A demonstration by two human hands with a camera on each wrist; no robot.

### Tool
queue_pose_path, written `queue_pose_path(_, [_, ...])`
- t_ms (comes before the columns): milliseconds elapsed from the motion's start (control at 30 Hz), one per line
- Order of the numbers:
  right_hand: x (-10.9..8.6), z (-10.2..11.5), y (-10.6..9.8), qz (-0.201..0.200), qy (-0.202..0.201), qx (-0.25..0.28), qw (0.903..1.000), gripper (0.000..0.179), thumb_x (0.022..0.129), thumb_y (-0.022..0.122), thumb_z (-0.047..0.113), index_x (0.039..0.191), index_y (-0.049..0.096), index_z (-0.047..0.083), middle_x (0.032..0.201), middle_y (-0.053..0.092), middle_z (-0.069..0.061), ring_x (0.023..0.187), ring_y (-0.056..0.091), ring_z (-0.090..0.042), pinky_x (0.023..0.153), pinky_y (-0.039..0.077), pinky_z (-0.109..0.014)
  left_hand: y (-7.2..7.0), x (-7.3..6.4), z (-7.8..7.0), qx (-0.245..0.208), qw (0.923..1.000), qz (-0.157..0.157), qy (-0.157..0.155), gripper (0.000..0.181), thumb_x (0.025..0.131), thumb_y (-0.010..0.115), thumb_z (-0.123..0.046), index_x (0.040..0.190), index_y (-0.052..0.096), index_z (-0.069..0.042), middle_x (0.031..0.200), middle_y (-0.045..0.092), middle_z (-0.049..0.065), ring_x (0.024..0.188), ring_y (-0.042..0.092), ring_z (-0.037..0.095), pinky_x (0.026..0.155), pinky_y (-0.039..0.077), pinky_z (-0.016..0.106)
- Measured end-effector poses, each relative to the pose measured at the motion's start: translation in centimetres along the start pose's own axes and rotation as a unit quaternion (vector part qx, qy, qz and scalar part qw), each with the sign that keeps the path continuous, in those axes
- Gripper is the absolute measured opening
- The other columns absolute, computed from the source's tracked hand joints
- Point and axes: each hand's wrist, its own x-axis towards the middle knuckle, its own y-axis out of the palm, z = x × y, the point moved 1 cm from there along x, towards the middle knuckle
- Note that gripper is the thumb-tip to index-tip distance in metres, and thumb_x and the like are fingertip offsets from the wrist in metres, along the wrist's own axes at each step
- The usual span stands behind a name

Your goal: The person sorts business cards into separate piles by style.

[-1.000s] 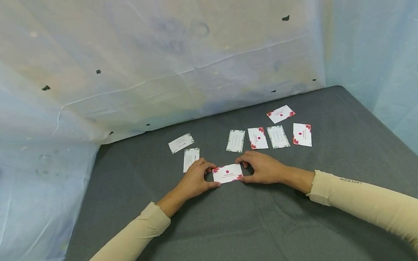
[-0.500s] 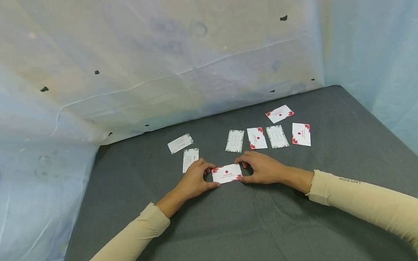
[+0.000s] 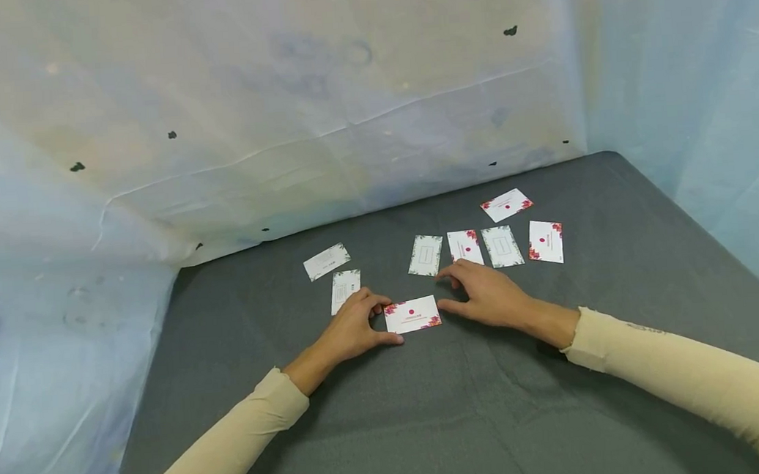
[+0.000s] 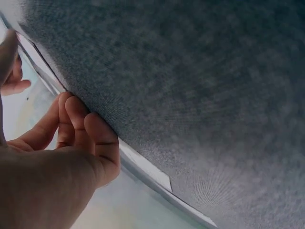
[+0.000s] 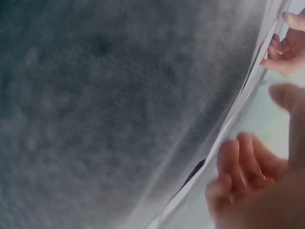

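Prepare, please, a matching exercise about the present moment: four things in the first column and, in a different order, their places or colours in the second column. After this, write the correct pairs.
Column 1
1. Left hand
2. Right hand
3. Nearest card, lowest in the head view
4. Tabletop

Column 2
A. To the right of the nearest card
B. White, with red in two corners
C. Dark grey
D. At the left end of the nearest card

Right pairs: 1-D, 2-A, 3-B, 4-C
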Motion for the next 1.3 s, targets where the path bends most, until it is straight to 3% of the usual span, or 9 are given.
queue_pose_path(133, [0.6,-1.1,-1.1,-0.041,0.030,-0.041,0.9979,0.045,0.089,0.071,0.043,0.120,0.066,0.011,0.097,0.064,-0.004,0.085,0.060,-0.019,0.079,0.049,-0.041,0.0,0.0,0.1,-0.010,0.9999,0.001,-0.004,0.072,0.065,0.091,-0.048,0.124,0.069,-0.013,0.095,0.053,-0.001,0.084,0.046,0.010,0.078,0.039,0.029])
queue_pose_path(267, [1.3,-2.5,-1.9,-0.073,0.083,-0.094,0.9894,0.050,0.089,0.068,0.048,0.117,0.067,0.007,0.098,0.067,-0.011,0.090,0.064,-0.029,0.080,0.050,-0.047,0.1,0.1,0.3,-0.013,0.9999,0.003,0.001,0.073,0.064,0.091,-0.049,0.123,0.069,-0.013,0.094,0.052,-0.001,0.084,0.045,0.010,0.078,0.039,0.028])
queue_pose_path(400, [1.4,-3.3,-2.1,-0.065,0.125,-0.131,0.9813,0.062,0.086,0.068,0.058,0.117,0.066,0.005,0.096,0.067,-0.013,0.091,0.064,-0.035,0.077,0.051,-0.051,0.1,0.1,0.3,-0.015,0.9999,0.004,0.004,0.074,0.063,0.091,-0.051,0.123,0.069,-0.013,0.094,0.052,-0.001,0.084,0.045,0.009,0.077,0.039,0.027])
queue_pose_path(567, [1.4,-3.4,-2.0,-0.052,0.146,-0.146,0.9771,0.065,0.084,0.066,0.062,0.114,0.062,0.004,0.091,0.065,-0.014,0.086,0.064,-0.038,0.070,0.051,-0.052,-0.1,0.1,0.1,-0.023,0.9997,0.005,0.001,0.075,0.061,0.092,-0.051,0.122,0.070,-0.013,0.093,0.052,-0.001,0.083,0.045,0.010,0.076,0.039,0.027])
queue_pose_path(767, [1.7,-3.4,-1.9,-0.030,0.159,-0.164,0.9729,0.080,0.085,0.062,0.067,0.125,0.056,-0.001,0.105,0.067,-0.022,0.096,0.065,-0.041,0.080,0.052,-0.054,-0.3,0.2,0.0,-0.030,0.9995,0.010,-0.006,0.074,0.061,0.092,-0.052,0.121,0.070,-0.013,0.093,0.052,0.000,0.084,0.045,0.010,0.077,0.039,0.027])
queue_pose_path(900, [2.0,-3.4,-1.6,-0.022,0.162,-0.165,0.9726,0.085,0.086,0.060,0.068,0.130,0.053,-0.004,0.110,0.066,-0.024,0.098,0.064,-0.042,0.082,0.052,-0.055,-0.6,0.7,0.2,-0.019,0.9996,0.017,0.009,0.069,0.071,0.086,-0.051,0.124,0.068,-0.010,0.095,0.054,0.000,0.084,0.047,0.010,0.078,0.041,0.028])
queue_pose_path(1067, [1.9,-3.1,-1.0,-0.020,0.154,-0.153,0.9759,0.081,0.088,0.062,0.062,0.131,0.051,-0.006,0.111,0.064,-0.026,0.097,0.064,-0.043,0.082,0.052,-0.055,-2.2,2.8,0.0,-0.014,0.9991,-0.002,0.041,0.058,0.088,0.073,-0.046,0.126,0.065,-0.003,0.098,0.059,0.006,0.083,0.052,0.015,0.077,0.045,0.030])
queue_pose_path(1300, [1.4,-2.7,-0.9,-0.032,0.159,-0.144,0.9763,0.074,0.090,0.059,0.061,0.125,0.054,-0.004,0.108,0.064,-0.024,0.095,0.065,-0.042,0.081,0.052,-0.054,-2.9,8.6,-2.3,-0.003,0.9982,-0.020,0.057,0.039,0.100,0.061,-0.032,0.127,0.065,-0.004,0.101,0.061,0.007,0.086,0.056,0.018,0.078,0.048,0.035])
